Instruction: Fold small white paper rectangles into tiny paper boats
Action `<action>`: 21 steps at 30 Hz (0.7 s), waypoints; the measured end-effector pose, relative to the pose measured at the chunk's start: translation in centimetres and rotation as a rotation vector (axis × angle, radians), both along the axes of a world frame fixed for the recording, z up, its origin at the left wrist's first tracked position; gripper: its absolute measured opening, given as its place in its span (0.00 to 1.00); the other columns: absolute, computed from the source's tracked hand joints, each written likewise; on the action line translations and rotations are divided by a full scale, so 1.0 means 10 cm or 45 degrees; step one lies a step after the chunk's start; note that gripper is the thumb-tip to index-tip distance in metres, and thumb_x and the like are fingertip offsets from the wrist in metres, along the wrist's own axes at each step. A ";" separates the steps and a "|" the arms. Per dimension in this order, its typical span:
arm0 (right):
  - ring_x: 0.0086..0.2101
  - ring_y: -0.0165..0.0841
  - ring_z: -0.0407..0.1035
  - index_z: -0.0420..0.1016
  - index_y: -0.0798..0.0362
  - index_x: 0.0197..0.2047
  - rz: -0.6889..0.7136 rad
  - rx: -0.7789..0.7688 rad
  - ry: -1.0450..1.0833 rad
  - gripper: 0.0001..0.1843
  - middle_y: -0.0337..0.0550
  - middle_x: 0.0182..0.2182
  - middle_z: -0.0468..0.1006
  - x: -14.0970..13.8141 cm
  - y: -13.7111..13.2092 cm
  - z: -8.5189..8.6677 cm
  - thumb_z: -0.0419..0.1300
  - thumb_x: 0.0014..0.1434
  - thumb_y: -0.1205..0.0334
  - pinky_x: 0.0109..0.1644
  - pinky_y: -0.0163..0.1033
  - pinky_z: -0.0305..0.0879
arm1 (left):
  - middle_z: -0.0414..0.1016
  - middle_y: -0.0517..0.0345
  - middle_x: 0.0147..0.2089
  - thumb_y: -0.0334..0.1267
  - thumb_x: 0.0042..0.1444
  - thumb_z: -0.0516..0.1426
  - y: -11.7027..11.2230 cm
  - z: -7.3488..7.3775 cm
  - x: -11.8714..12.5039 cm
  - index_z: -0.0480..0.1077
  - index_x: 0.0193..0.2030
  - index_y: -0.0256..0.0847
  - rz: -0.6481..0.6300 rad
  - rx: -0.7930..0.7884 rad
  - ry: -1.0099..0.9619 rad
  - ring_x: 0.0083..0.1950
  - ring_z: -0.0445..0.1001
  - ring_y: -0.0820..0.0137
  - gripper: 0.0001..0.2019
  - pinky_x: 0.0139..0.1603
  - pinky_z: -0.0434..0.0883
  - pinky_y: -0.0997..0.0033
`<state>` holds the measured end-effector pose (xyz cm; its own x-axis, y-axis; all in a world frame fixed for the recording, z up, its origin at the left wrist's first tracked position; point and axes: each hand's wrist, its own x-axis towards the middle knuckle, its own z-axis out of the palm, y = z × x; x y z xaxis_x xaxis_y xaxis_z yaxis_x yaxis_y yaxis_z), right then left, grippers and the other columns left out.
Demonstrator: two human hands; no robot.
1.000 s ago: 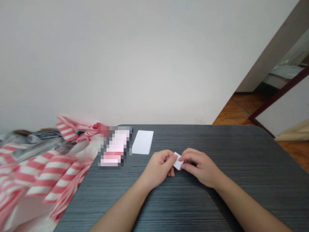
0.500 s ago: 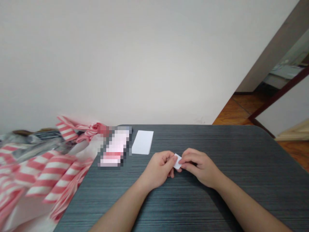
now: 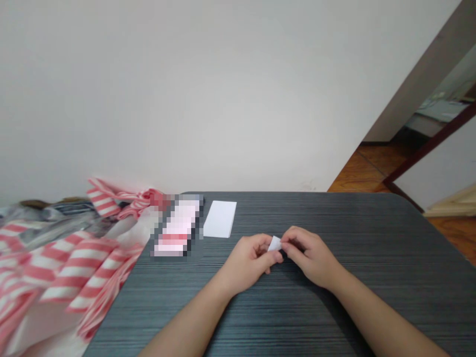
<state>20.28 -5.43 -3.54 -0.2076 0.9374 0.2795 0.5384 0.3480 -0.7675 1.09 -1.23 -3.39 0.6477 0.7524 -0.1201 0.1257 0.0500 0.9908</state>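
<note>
Two bare hands near the lower middle of the frame: left hand [image 3: 247, 263] and right hand [image 3: 312, 258], both closed and gripping one small white paper [image 3: 275, 243] between them. Fingers of the right hand [image 3: 293, 237] curled over the paper's right side, with the left hand's fingertips pressed against its lower left. Only a small corner of white left showing between the two hands, so its exact shape hidden. Both forearms angled in from the bottom corners, hands close together above the dark gray counter [image 3: 353, 317], with the fine grain of its top running sideways.

Farther up, near the counter's far edge, one white card [image 3: 219, 219] lying flat, well apart from the hands and up and to their left. Just beside it on the left, a pink and white object [image 3: 176, 228], too blurred to identify, near the counter's far left corner. Along the left side of the frame, a heap of pink and white striped cloth [image 3: 74, 267] beside the counter. Pale wall [image 3: 186, 99] across the upper frame; wood floor [image 3: 383, 168] at the right, past the counter.
</note>
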 end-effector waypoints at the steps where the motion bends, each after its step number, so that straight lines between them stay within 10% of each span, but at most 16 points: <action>1: 0.30 0.31 0.67 0.72 0.52 0.35 -0.007 -0.010 -0.002 0.06 0.40 0.29 0.73 0.00 0.00 0.00 0.56 0.64 0.65 0.35 0.36 0.62 | 0.79 0.53 0.33 0.40 0.55 0.60 0.00 0.00 0.00 0.75 0.38 0.35 -0.003 0.004 0.015 0.24 0.70 0.75 0.10 0.25 0.66 0.77; 17: 0.25 0.29 0.67 0.72 0.52 0.44 -0.037 -0.170 0.155 0.07 0.37 0.26 0.74 -0.04 -0.02 -0.05 0.57 0.64 0.61 0.29 0.33 0.63 | 0.76 0.59 0.23 0.45 0.64 0.52 0.00 0.03 -0.01 0.75 0.32 0.38 -0.019 0.174 0.190 0.22 0.70 0.75 0.17 0.26 0.65 0.78; 21: 0.22 0.28 0.66 0.75 0.53 0.33 -0.062 -0.192 0.035 0.10 0.36 0.21 0.72 -0.04 -0.01 0.00 0.56 0.64 0.61 0.27 0.33 0.60 | 0.75 0.60 0.23 0.43 0.65 0.51 0.00 0.04 -0.01 0.74 0.31 0.38 -0.012 0.176 0.190 0.22 0.70 0.75 0.17 0.26 0.65 0.78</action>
